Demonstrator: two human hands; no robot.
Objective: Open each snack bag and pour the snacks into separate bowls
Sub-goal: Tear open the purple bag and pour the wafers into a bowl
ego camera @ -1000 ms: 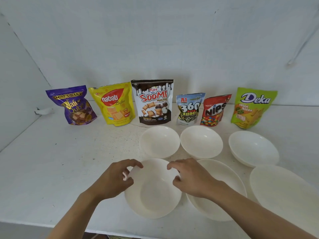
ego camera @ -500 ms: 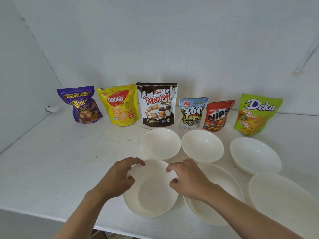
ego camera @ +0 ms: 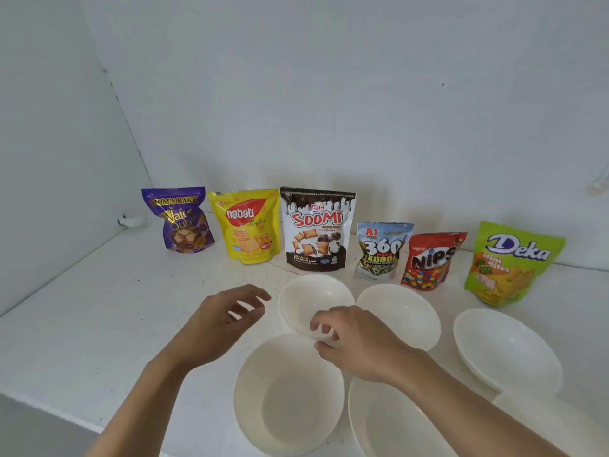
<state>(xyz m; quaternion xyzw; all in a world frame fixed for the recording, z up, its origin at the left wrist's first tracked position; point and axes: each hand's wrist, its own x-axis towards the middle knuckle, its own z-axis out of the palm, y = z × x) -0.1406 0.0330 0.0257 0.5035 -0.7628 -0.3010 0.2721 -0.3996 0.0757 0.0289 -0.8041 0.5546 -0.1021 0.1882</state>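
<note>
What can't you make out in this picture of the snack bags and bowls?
Head view only.
- Corner bowl: cut off by the bottom-right edge.
- Right hand: its curled fingers hide whether it grips the rim of the small bowl.
- 360 bag: fine print too small to read.

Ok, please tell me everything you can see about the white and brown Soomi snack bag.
The white and brown glossy plastic Soomi snack bag is a stand-up pouch with dripping brown print on top, red lettering and pictures of pillow-shaped snacks. It looks sealed. It stands upright on the white shelf, between the yellow Nabati bag and the smaller blue 360 bag. A small white bowl sits before it, apart. No hand touches it; whether it touches the yellow bag I cannot tell.
</note>
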